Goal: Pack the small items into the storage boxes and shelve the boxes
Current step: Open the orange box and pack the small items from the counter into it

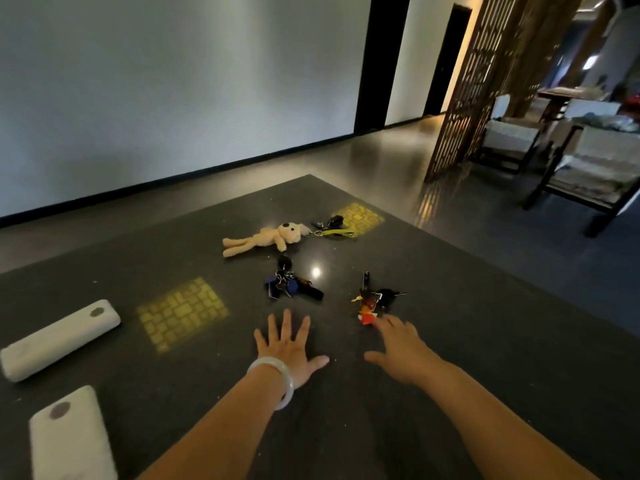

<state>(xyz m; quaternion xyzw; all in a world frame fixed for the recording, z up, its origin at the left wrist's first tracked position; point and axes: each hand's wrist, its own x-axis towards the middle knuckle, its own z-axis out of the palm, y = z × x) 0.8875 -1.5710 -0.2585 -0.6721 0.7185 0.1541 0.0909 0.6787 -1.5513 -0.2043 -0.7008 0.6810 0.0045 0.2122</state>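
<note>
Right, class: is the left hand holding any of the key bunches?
No: the left hand lies flat on the table with fingers spread, short of the blue key bunch.

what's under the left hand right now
Only the dark tabletop shows around the left hand, which lies flat with fingers spread. Whatever sits beneath the palm is covered; nothing pokes out at its edges.

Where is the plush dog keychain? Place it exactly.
Head view: the plush dog keychain lies at the table's far middle, left of the yellow-strap keys, beyond the blue-tag keys.
</note>
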